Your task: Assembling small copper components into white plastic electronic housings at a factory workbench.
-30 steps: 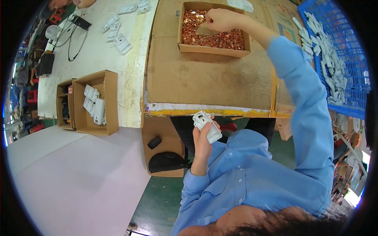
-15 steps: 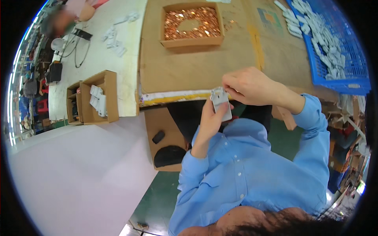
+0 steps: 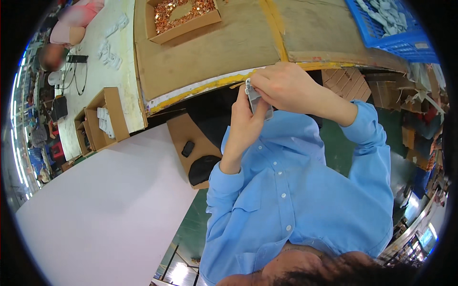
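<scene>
Left hand (image 3: 243,126) fingers wrapped round small white part (image 3: 257,101); right hand (image 3: 286,88) fingers pinching its top, just off surface (image 3: 214,52) edge; open room at 6 o'clock.

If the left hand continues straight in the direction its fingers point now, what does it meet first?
Probably the edge of the cardboard-covered table, just beyond the small white part that the left hand holds; depth is unclear.

Cardboard-covered workbench (image 3: 214,52), yellow-taped edge, open cardboard box of copper-coloured bits (image 3: 183,16), blue plastic crate (image 3: 396,35)
</scene>
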